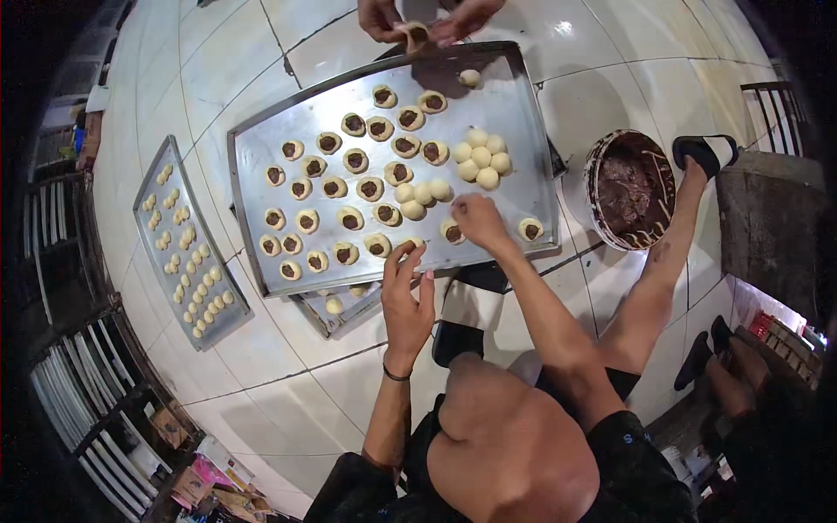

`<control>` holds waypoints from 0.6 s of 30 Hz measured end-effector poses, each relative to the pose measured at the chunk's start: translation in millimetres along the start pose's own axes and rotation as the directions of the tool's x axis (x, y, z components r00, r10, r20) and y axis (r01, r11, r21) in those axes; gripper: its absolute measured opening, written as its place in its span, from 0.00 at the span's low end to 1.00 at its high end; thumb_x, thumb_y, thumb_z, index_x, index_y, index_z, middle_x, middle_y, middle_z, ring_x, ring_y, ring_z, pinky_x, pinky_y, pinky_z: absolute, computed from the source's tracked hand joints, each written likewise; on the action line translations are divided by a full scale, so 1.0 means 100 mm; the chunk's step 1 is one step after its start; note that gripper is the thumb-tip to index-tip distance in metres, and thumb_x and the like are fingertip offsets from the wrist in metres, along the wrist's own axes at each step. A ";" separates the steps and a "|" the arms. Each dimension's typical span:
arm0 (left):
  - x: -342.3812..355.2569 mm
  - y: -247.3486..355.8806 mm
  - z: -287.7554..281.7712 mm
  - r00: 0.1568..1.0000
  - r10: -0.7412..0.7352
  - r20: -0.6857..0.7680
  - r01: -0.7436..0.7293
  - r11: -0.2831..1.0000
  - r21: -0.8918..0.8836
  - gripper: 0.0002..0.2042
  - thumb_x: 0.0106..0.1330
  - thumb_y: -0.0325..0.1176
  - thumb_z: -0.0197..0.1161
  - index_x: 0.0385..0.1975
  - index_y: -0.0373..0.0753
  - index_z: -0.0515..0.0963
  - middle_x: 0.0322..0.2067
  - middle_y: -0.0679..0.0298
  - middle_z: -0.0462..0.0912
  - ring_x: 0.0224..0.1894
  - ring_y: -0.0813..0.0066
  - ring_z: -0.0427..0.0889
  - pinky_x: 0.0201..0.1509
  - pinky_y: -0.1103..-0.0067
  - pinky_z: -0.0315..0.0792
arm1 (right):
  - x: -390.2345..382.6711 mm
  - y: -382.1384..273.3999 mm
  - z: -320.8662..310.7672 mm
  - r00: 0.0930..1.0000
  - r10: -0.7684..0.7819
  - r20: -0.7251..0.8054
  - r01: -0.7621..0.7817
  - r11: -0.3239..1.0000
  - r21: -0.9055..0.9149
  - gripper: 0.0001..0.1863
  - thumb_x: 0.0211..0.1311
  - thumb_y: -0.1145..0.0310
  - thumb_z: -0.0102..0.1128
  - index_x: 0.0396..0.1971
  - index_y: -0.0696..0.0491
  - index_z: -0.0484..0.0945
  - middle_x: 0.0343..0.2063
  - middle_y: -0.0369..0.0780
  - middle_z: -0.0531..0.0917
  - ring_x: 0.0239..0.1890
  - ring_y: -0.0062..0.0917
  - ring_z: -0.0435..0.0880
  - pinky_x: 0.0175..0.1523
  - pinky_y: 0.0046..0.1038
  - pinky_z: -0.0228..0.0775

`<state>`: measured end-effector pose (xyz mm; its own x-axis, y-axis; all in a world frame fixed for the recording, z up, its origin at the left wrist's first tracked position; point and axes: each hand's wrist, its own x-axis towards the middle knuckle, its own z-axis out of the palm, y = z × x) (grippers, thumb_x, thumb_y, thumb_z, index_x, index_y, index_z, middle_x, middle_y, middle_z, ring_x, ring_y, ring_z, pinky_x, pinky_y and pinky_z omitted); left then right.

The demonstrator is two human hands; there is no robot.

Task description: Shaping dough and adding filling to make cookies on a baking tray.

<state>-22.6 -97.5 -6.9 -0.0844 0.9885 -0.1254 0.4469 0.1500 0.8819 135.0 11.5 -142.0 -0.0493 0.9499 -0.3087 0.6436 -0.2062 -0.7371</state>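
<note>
Pale letters (629, 439) on black clothing (641, 475); dough rounds (476, 138) on metal tray (277, 126), white tiles (283, 397). Left hand (408, 301) loosely spread; right hand (479, 222) curled, grip unclear.

Beyond and right of the right hand (478, 222), a bare stretch of the large tray (523, 131) leaves room to pass, with a lone dough ball (470, 78) at its far end. Clustered plain balls (481, 159) block the way straight ahead of that hand. One filled piece (452, 232) sits in the narrow gap between both hands. Ahead and left of the left hand (407, 296), rows of filled dough (370, 188) leave only slim metal lanes. A co-worker's hands (427, 22) occupy the far edge; the bowl (629, 187) stands beyond the right rim.
</note>
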 end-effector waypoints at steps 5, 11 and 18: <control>0.01 0.06 -0.07 0.999 0.051 0.016 -0.051 0.999 0.012 0.17 0.69 0.22 0.56 0.58 0.34 0.77 0.60 0.52 0.74 0.54 0.61 0.77 0.50 0.75 0.75 | -0.18 -0.12 -0.22 0.911 0.124 0.393 -0.164 0.984 0.071 0.10 0.61 0.72 0.62 0.38 0.62 0.81 0.35 0.47 0.86 0.35 0.36 0.86 0.45 0.38 0.77; 0.15 0.14 -0.26 0.992 -0.060 0.107 0.085 0.964 -0.252 0.20 0.69 0.20 0.55 0.61 0.33 0.74 0.59 0.55 0.75 0.53 0.66 0.78 0.50 0.78 0.74 | -0.53 -0.22 -0.65 0.864 -0.094 0.495 -0.374 0.539 0.755 0.12 0.65 0.74 0.60 0.47 0.60 0.78 0.39 0.41 0.84 0.40 0.28 0.84 0.50 0.32 0.78; 0.18 0.58 -0.25 0.894 -0.111 0.434 0.422 0.532 -0.734 0.21 0.70 0.20 0.53 0.64 0.32 0.71 0.57 0.57 0.77 0.50 0.73 0.77 0.52 0.80 0.73 | -1.12 -1.20 -1.46 0.967 -0.142 0.212 -0.184 0.189 0.965 0.22 0.55 0.81 0.71 0.52 0.58 0.78 0.50 0.41 0.77 0.45 0.28 0.82 0.53 0.29 0.82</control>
<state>-20.3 -71.4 53.5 0.2613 0.8753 -0.4068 -0.4513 0.4833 0.7501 174.8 -35.7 68.9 -0.3008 0.8979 -0.3214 -0.6064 -0.4402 -0.6622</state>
